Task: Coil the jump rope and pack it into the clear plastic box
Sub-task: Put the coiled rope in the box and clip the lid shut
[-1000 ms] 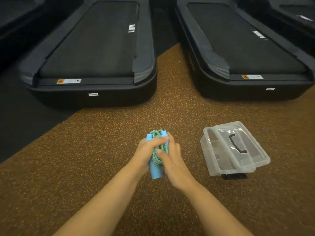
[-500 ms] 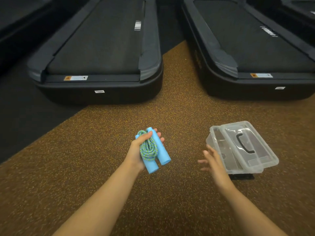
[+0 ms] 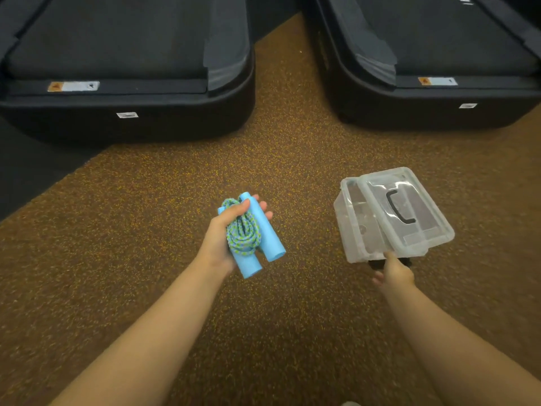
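Observation:
My left hand [image 3: 220, 238] grips the jump rope [image 3: 248, 234], its green-and-blue cord coiled around two light blue foam handles held side by side above the floor. To the right stands the clear plastic box [image 3: 354, 230] on the brown speckled floor. Its clear lid [image 3: 409, 212] with a black handle lies askew on top, leaving the left part of the box uncovered. My right hand [image 3: 393, 272] is at the near edge of the box, one finger touching the lid's front corner, holding nothing.
Two black treadmills stand at the back, one at the left [image 3: 126, 68] and one at the right [image 3: 439, 63], with a strip of brown floor between them. A small black object [image 3: 376, 263] lies under the box's near edge.
My right hand let go of the rope bundle and moved right to the box's near edge. My left hand keeps the coiled rope. The view shifted closer to the floor.

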Tool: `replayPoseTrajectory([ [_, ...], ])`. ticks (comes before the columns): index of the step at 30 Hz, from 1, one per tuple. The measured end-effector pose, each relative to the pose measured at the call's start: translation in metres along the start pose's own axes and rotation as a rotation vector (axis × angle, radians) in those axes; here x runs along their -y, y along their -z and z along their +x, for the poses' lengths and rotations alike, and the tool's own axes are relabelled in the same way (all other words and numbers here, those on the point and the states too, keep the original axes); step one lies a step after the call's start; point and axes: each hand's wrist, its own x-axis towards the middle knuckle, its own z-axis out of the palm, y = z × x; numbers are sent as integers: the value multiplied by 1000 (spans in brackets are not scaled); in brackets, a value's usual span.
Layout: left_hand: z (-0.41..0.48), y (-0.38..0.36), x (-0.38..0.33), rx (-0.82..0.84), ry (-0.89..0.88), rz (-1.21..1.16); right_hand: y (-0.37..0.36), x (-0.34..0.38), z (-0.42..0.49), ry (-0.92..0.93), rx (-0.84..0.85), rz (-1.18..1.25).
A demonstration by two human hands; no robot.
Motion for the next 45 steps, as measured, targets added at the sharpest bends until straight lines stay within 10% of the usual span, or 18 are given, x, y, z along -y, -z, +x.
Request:
replayPoseTrajectory([
  [12,5,6,33,-28,41,-61,-24,18,37,-344,228,254],
  [21,13,30,23,-76,82,33,-24,7,50,-265,149,296],
  [29,5,63,29,-194,82,522,-5,-9,34,-138,364,52],
  [36,-18,98,42,-274,-141,1540,-9,-18,25,25,430,-255],
  [45,-40,150,45,-359,-279,1846,-22,-27,-1,144,598,-568],
])
